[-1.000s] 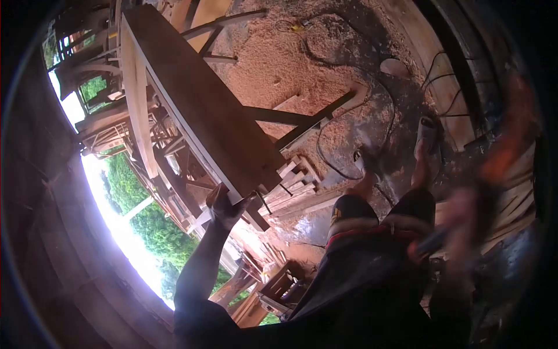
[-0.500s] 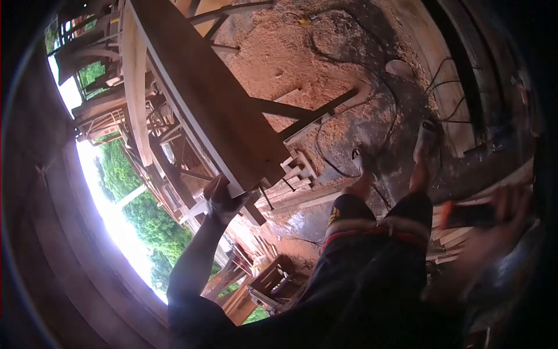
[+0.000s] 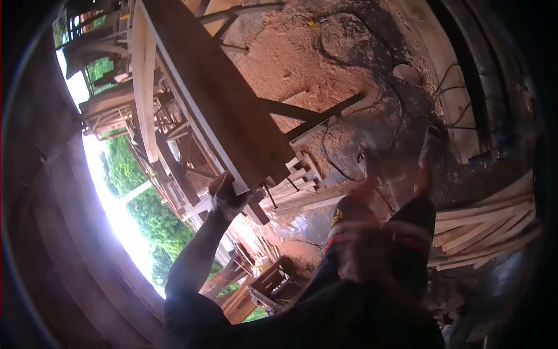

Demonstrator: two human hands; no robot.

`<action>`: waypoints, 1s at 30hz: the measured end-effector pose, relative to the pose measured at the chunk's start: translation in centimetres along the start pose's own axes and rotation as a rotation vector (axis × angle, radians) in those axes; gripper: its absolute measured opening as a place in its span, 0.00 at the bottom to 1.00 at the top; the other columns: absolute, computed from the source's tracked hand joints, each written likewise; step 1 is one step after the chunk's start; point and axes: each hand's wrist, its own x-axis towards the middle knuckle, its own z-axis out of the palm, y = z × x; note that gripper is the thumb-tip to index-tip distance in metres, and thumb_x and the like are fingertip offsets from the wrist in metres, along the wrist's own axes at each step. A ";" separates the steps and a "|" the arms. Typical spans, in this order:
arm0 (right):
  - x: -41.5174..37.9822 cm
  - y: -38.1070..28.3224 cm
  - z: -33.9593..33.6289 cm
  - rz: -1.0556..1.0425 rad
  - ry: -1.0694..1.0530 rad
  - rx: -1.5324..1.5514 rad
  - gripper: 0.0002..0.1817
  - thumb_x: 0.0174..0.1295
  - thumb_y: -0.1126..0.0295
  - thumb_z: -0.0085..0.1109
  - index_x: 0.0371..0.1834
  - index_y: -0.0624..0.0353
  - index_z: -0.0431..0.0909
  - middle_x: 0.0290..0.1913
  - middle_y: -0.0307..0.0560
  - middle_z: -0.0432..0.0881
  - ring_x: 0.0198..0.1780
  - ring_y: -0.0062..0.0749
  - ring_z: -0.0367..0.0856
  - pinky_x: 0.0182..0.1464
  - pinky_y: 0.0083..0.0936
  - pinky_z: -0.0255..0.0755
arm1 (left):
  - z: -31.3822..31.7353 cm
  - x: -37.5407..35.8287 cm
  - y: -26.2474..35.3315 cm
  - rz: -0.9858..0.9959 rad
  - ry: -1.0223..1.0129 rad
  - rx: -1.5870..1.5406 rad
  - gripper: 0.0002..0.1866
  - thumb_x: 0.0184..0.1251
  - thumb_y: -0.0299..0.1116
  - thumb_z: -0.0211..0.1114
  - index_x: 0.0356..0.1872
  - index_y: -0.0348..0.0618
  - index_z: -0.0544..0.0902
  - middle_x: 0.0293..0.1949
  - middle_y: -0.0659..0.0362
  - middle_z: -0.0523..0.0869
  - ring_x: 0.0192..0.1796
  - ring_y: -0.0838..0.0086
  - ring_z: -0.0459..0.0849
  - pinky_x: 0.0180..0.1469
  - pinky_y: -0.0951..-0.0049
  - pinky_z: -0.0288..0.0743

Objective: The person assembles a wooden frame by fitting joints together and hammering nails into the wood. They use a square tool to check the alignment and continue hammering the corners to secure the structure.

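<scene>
A long, wide wooden board [image 3: 218,87] slants from the top of the view down to my left. My left hand [image 3: 226,200] is closed around its near end corner, thumb side along the pale edge. Under that end, a short timber piece [image 3: 256,213] sticks out beside a dark thin rod [image 3: 270,196]. Motion smears my right hand [image 3: 360,250], which is in front of my thighs; its fingers and anything in them cannot be made out.
Sawdust [image 3: 273,55] and a dark cable [image 3: 400,116] cover the floor beyond my feet. Stacked wood strips [image 3: 485,224] lie at the right. A wooden crate [image 3: 270,282] stands lower left, and cut pieces [image 3: 305,174] are piled beneath the board.
My right hand has swung from the far right to the front of my lap. The orange and black object near it before is no longer visible. My left hand keeps its hold on the board.
</scene>
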 end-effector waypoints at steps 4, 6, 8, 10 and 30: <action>1.0 2.8 -3.5 0.043 0.025 0.015 0.15 0.71 0.60 0.51 0.50 0.59 0.75 0.34 0.55 0.80 0.33 0.43 0.81 0.36 0.45 0.75 | 0.1 -1.0 -0.4 -0.114 -0.033 0.030 0.29 0.48 0.48 0.82 0.46 0.40 0.83 0.34 0.51 0.88 0.35 0.55 0.89 0.37 0.63 0.82; 1.4 5.8 -7.9 0.172 0.151 0.113 0.15 0.71 0.60 0.51 0.51 0.59 0.75 0.34 0.56 0.80 0.33 0.44 0.82 0.36 0.46 0.75 | 0.7 -0.6 -0.2 -0.126 -0.016 -0.033 0.28 0.50 0.48 0.81 0.45 0.39 0.83 0.34 0.50 0.88 0.35 0.55 0.89 0.37 0.62 0.82; 0.8 6.5 -9.9 0.236 0.253 0.160 0.15 0.71 0.60 0.51 0.51 0.59 0.75 0.34 0.56 0.80 0.33 0.44 0.82 0.36 0.46 0.75 | 0.2 0.1 0.8 -0.014 0.021 -0.042 0.27 0.51 0.48 0.81 0.45 0.39 0.83 0.34 0.50 0.88 0.35 0.55 0.89 0.37 0.63 0.82; -0.6 3.7 -5.6 0.157 0.163 0.067 0.15 0.71 0.60 0.51 0.51 0.59 0.75 0.35 0.57 0.81 0.33 0.44 0.82 0.36 0.47 0.76 | 0.5 -1.4 -0.5 -0.110 -0.023 -0.068 0.26 0.51 0.47 0.80 0.44 0.39 0.83 0.34 0.51 0.88 0.36 0.55 0.89 0.37 0.63 0.82; 2.5 4.3 -6.3 0.127 0.054 0.060 0.18 0.68 0.61 0.56 0.55 0.61 0.72 0.31 0.53 0.77 0.31 0.43 0.79 0.35 0.42 0.73 | 0.2 -1.4 -1.2 -0.153 -0.153 -0.256 0.29 0.56 0.34 0.78 0.57 0.37 0.77 0.49 0.52 0.86 0.48 0.62 0.88 0.49 0.66 0.83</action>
